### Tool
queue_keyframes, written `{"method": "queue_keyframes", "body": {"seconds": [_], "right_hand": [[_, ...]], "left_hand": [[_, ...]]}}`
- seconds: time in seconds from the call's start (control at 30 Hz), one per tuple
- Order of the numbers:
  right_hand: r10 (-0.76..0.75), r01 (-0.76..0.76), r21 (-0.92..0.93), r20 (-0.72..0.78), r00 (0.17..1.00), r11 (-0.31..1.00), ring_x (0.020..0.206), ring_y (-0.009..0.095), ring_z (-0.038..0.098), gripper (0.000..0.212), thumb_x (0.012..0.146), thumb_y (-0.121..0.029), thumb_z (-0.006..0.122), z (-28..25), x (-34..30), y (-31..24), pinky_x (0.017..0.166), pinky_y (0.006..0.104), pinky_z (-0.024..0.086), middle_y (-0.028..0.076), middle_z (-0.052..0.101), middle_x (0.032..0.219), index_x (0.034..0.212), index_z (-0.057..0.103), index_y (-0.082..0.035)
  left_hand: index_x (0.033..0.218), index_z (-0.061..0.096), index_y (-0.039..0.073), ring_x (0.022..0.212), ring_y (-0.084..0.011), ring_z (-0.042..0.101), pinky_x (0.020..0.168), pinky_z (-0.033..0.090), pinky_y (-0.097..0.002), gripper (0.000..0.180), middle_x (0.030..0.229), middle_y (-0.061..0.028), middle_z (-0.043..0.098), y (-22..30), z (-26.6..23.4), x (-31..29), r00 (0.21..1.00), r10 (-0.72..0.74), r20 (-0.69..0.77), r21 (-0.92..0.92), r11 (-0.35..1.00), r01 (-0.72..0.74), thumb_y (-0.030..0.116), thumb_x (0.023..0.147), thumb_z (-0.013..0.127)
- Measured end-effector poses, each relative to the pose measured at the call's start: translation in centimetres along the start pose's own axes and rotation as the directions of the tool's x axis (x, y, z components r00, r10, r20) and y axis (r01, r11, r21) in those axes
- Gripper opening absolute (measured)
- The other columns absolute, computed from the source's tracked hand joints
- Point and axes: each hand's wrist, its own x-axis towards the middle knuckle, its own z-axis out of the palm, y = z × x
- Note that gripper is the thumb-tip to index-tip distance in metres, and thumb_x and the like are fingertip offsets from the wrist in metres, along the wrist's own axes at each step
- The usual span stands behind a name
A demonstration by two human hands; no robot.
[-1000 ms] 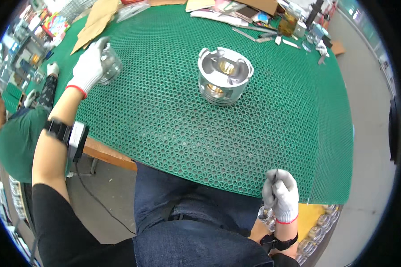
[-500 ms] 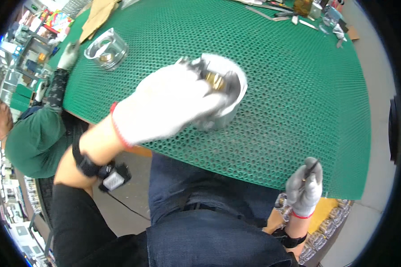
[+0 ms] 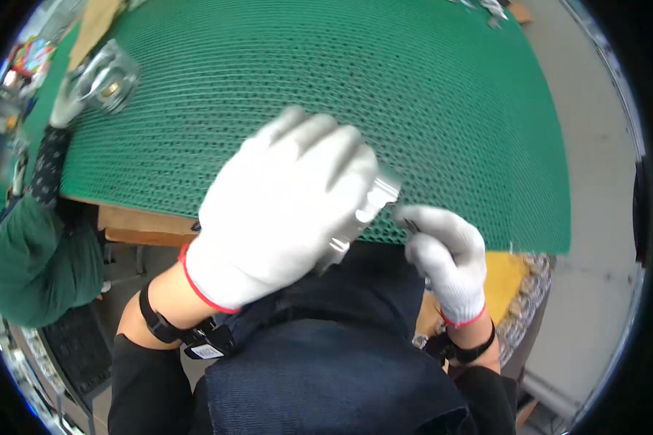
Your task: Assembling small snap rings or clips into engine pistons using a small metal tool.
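Note:
My left hand [image 3: 286,206], in a white knitted glove with a red cuff, is closed around a silver metal piston [image 3: 377,197]. Most of the piston lies hidden beneath the palm and fingers; a shiny strip of its wall shows at the right. It is tilted, held over the near edge of the green table mat [image 3: 442,145]. Close to its right side, my right hand [image 3: 450,254], gloved the same way, pinches a small thin dark piece [image 3: 411,226] between thumb and fingers. That piece is too small to name.
Another piston [image 3: 110,81] with a brass-coloured bore stands at the far left, beside a co-worker's gloved hand [image 3: 65,105]. Brown cardboard [image 3: 91,29] lies behind it. Low at the right, several shiny metal parts [image 3: 519,312] line a yellow sheet [image 3: 504,279].
My left hand has taken the piston off the mat and brought it toward me, tilting it. My right hand has moved up and left to the piston. The view has shifted too.

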Motion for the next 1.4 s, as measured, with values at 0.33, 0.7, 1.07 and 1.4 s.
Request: {"method": "queue_keyframes", "body": {"seconds": [0.33, 0.7, 1.07, 1.4], "right_hand": [[-0.229, 0.225, -0.069, -0.06, 0.971, 0.972, 0.067, 0.021, 0.067, 0.024, 0.082, -0.002, 0.064, -1.0, 1.4, 0.6, 0.062, 0.0299, 0.052, 0.012, 0.068, 0.082, 0.106, 0.069, -0.001], [-0.578, 0.568, -0.696, 0.264, 0.772, 0.439, 0.052, 0.023, 0.058, 0.034, 0.07, -0.011, 0.068, -3.0, 3.1, 0.6, 0.046, 0.036, 0.047, 0.002, 0.052, 0.062, 0.103, 0.069, -0.017], [-0.108, 0.522, -0.675, 0.554, 0.825, 0.522, 0.058, 0.027, 0.063, 0.016, 0.081, -0.019, 0.067, -5.1, 2.1, -0.8, 0.053, 0.0385, 0.051, 0.003, 0.056, 0.063, 0.097, 0.07, -0.018], [0.06, 0.006, -0.2, 0.322, 0.945, 0.98, 0.085, 0.025, 0.071, 0.031, 0.084, -0.019, 0.063, -2.3, 0.3, 1.3, 0.08, 0.0341, 0.055, 0.013, 0.073, 0.091, 0.11, 0.07, -0.002]], "left_hand": [[0.11, 0.061, 0.006, 0.11, -0.0311, 0.061, 0.099, 0.048, -0.046, 0.045, 0.113, -0.0098, 0.064, 1.5, 2.1, 1.8, 0.993, 0.076, -0.094, 0.165, 0.985, -0.059, 0.022, 0.069, 0.07], [0.105, 0.071, 0.01, 0.088, -0.0322, 0.069, 0.078, 0.056, -0.0412, 0.03, 0.092, -0.0121, 0.07, -0.8, 1.8, 10.8, 0.853, -0.093, 0.513, 0.237, 0.971, -0.036, 0.02, 0.077, 0.067], [0.123, 0.063, 0.012, 0.107, -0.0305, 0.065, 0.094, 0.054, -0.0379, 0.048, 0.114, -0.0141, 0.067, -3.4, 1.3, 7.4, 0.96, -0.101, 0.26, -0.032, 0.993, 0.113, 0.013, 0.076, 0.07], [0.153, -0.003, -0.001, 0.135, -0.0386, 0.042, 0.111, 0.037, -0.0459, 0.128, 0.151, -0.0265, 0.03, -3.2, 4.4, -8.0, 0.824, -0.554, -0.121, -0.787, 0.559, 0.26, 0.022, 0.066, 0.089]]}}
